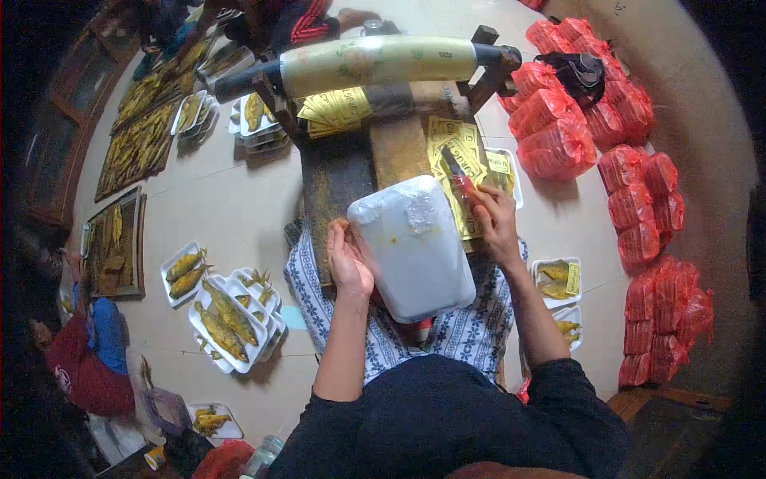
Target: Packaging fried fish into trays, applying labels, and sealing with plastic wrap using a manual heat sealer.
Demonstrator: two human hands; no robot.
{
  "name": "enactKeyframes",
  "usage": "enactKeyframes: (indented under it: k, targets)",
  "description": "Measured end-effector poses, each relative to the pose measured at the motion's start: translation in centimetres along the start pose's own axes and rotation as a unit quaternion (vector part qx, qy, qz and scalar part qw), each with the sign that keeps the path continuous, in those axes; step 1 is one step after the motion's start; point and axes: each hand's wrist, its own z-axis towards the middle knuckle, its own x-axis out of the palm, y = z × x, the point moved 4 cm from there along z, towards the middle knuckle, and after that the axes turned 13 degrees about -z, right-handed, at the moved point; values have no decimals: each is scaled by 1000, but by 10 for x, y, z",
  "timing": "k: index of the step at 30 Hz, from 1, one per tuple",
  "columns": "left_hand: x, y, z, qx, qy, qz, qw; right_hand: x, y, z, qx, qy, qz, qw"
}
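Observation:
A white foam tray [413,251] wrapped in clear film lies with its underside towards me, tilted over the wooden board and my lap. Crumpled film bunches on its upper part. Beside its left edge is my left hand [350,257], fingers pointing away from me; whether they grip the tray is unclear. My right hand [495,221] holds a knife [459,173] by its red handle, dark blade pointing away, close to the tray's right edge. Yellow printed labels [458,149] are spread under the knife. Behind them, a roll of film [377,63] rests on a stand.
Foam trays of fish [227,323] stand stacked at left, and labelled trays [558,281] sit at right. Red plastic bags of packed trays [556,132] line the right side. Racks of fish [134,143] lie far left. Other people [93,365] sit at left and at the top.

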Motion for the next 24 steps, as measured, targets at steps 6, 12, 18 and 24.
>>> enactKeyframes:
  k: [6,12,18,24]
  targets:
    - [21,-6,-11,-9,74,114,991,16,80,48,-182,151,104,966]
    - [51,-15,-27,92,167,282,940,86,130,70,-254,131,145,947]
    - [138,23,-91,-43,291,183,938,-26,69,6,-136,117,165,970]
    - [149,117,-186,-240,593,359,680,-112,-37,-115,369,37,322,871]
